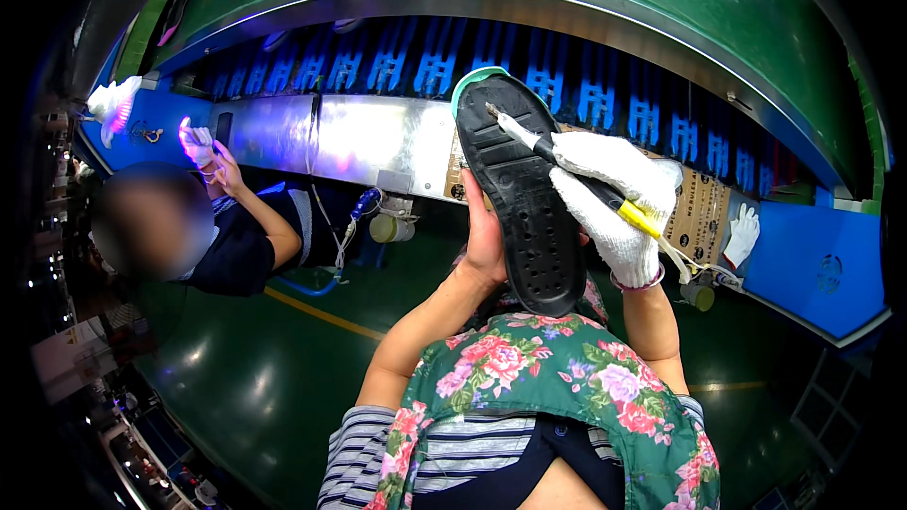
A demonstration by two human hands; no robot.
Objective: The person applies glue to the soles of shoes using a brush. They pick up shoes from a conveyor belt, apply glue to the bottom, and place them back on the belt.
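In the head view, a black shoe sole (529, 217) with teal edge is between the 2 hands. The bare left hand (484, 238) is clasped on its left side; the gloved right hand (609, 191) is closed around a brush-like tool (517, 131). The tip is over the sole's far end, ahead of both hands; whether it touches, I cannot tell.

I judge the work on this 1 sole is under way. No treated area is clearly visible, so what is done is uncertain; the part nearer the left hand perhaps remains.

Cardboard (702, 224) and 1 white glove (743, 234) are to the right of the right hand.
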